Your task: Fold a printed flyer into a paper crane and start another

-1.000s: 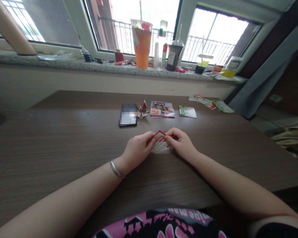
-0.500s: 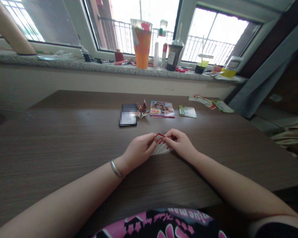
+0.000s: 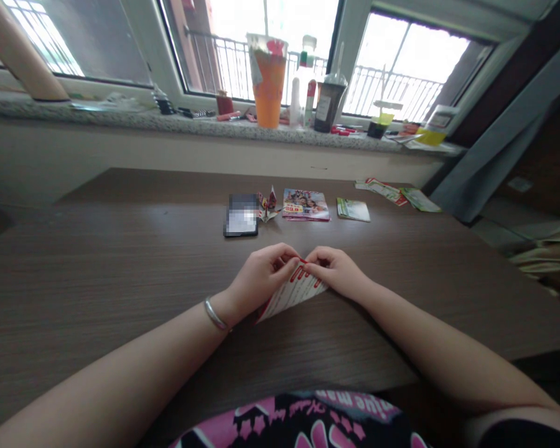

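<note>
Between my two hands is a folded sheet of paper (image 3: 293, 292), white with printed lines and red lettering and a red edge. It stands tilted just over the table in front of me, its pointed lower left corner showing below my left wrist. My left hand (image 3: 268, 272) pinches its upper edge between thumb and fingers; a silver bangle circles that wrist. On the other side, my right hand (image 3: 336, 272) grips the top edge close to the left thumb. The fingers behind the paper are partly hidden.
Beyond my hands on the brown table (image 3: 121, 267) lie a phone (image 3: 241, 215), a folded paper crane (image 3: 267, 206), a stack of printed leaflets (image 3: 306, 205) and a small paper pile (image 3: 353, 210). More paper strips (image 3: 386, 191) lie far right. Drink cups (image 3: 268, 87) and bottles line the windowsill.
The paper has turned so that more of its printed face and a long lower left corner now show. My hands have shifted slightly and hold it nearer its top edge.
</note>
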Available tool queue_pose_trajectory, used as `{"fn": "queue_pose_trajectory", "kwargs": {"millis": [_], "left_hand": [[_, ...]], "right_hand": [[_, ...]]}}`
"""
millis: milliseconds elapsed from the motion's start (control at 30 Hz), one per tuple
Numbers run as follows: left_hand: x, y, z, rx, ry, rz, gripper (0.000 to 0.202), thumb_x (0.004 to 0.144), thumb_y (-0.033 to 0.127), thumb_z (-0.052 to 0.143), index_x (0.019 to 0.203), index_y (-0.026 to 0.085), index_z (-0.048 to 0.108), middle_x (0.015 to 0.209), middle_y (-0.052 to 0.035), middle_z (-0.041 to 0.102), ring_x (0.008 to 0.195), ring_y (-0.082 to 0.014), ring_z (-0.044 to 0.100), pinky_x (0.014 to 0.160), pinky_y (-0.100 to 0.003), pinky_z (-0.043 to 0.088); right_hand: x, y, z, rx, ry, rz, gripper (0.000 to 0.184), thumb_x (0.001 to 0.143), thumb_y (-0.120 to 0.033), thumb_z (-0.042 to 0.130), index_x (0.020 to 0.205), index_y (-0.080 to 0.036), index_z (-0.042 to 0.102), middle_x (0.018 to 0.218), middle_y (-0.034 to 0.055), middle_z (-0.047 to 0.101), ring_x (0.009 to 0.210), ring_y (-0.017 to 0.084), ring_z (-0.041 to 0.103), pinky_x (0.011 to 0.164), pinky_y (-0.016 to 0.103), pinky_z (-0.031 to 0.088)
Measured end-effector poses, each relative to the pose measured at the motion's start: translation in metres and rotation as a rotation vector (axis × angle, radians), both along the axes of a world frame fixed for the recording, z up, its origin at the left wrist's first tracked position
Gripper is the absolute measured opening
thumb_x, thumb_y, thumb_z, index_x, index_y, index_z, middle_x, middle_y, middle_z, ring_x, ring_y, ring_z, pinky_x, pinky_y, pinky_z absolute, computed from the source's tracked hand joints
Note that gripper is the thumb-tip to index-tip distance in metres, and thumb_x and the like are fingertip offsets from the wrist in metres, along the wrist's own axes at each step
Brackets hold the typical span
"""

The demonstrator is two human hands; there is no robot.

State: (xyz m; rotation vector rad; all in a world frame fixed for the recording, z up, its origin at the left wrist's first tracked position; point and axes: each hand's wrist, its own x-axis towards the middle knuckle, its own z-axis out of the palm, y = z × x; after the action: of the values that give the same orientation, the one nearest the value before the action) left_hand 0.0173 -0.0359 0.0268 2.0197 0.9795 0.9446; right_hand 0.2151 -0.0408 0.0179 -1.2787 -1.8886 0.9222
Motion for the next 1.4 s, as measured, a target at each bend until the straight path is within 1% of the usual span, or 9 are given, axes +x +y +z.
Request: {"fn": "queue_pose_trajectory", "kwargs": {"millis": [100,267,433,500,667,800,867,1033,1400], "left_hand": [[-0.002,0.003,-0.001,0.017,0.059,0.001,0.019,0.088,0.033,0.053,0.084,0.017,0.063,0.076,-0.0016,0.068,0.067,-0.0127,0.06,0.06,-0.023,0.045],[-0.006,0.011,-0.008,0.103,0.276,0.03,0.016,0.087,0.031,0.053,0.081,0.019,0.062,0.071,0.0002,0.066,0.06,-0.0117,0.056,0.055,-0.022,0.039],[-0.009,0.02,-0.017,0.149,0.402,0.115,0.016,0.086,0.03,0.052,0.078,0.02,0.062,0.073,-0.0006,0.067,0.061,-0.0133,0.057,0.055,-0.024,0.037],[-0.01,0.025,-0.02,0.125,0.377,0.148,0.017,0.085,0.03,0.052,0.076,0.02,0.061,0.073,-0.0012,0.068,0.063,-0.0146,0.059,0.057,-0.025,0.038],[-0.014,0.037,-0.024,0.056,0.32,0.191,0.017,0.084,0.03,0.052,0.075,0.019,0.062,0.072,-0.002,0.068,0.065,-0.0163,0.06,0.059,-0.026,0.041],[-0.014,0.038,-0.023,0.05,0.328,0.183,0.018,0.084,0.03,0.051,0.075,0.018,0.062,0.074,-0.0022,0.068,0.065,-0.0161,0.059,0.06,-0.027,0.04],[-0.014,0.038,-0.021,0.089,0.359,0.184,0.019,0.084,0.03,0.051,0.075,0.019,0.063,0.074,-0.0025,0.068,0.067,-0.0168,0.058,0.062,-0.028,0.04],[-0.016,0.04,-0.02,0.323,0.504,0.215,0.019,0.083,0.03,0.056,0.071,0.02,0.066,0.078,-0.0051,0.067,0.08,-0.0214,0.056,0.071,-0.032,0.039],[-0.015,0.037,-0.013,0.472,0.748,0.238,0.02,0.084,0.027,0.053,0.071,0.018,0.064,0.077,-0.0056,0.067,0.079,-0.0228,0.058,0.068,-0.034,0.034]], "right_hand": [[0.0,0.0,0.0,-0.003,-0.061,-0.009,0.016,0.08,-0.032,0.065,0.077,-0.017,0.067,0.066,-0.0008,0.061,0.06,0.012,0.052,0.054,0.023,0.04],[0.0,0.003,-0.002,0.237,-0.308,-0.023,0.011,0.081,-0.027,0.067,0.073,-0.019,0.067,0.072,0.001,0.065,0.069,0.014,0.055,0.067,0.028,0.04],[0.0,0.007,-0.006,0.383,-0.477,-0.032,0.004,0.081,-0.024,0.068,0.084,-0.021,0.068,0.084,0.0039,0.067,0.083,0.019,0.057,0.076,0.033,0.04],[0.0,0.006,-0.006,0.433,-0.459,0.019,0.008,0.083,-0.023,0.065,0.09,-0.022,0.068,0.092,0.0053,0.067,0.089,0.02,0.057,0.08,0.034,0.042],[-0.004,-0.001,-0.002,0.501,-0.43,0.275,0.017,0.087,-0.02,0.059,0.101,-0.024,0.068,0.108,0.0043,0.068,0.099,0.02,0.057,0.092,0.037,0.042],[-0.007,-0.002,-0.002,0.528,-0.463,0.339,0.024,0.091,-0.021,0.051,0.108,-0.025,0.068,0.115,0.0045,0.068,0.102,0.02,0.058,0.091,0.038,0.044],[-0.007,-0.002,-0.003,0.538,-0.482,0.355,0.025,0.093,-0.022,0.048,0.109,-0.025,0.068,0.116,0.0046,0.068,0.101,0.02,0.058,0.09,0.038,0.045],[-0.007,-0.001,-0.002,0.558,-0.534,0.369,0.025,0.094,-0.023,0.047,0.108,-0.024,0.068,0.114,0.0054,0.068,0.098,0.02,0.059,0.087,0.037,0.046],[-0.001,0.0,-0.006,0.613,-0.597,0.383,0.019,0.09,-0.019,0.053,0.093,-0.023,0.071,0.096,0.0053,0.068,0.092,0.019,0.059,0.085,0.033,0.046]]}}
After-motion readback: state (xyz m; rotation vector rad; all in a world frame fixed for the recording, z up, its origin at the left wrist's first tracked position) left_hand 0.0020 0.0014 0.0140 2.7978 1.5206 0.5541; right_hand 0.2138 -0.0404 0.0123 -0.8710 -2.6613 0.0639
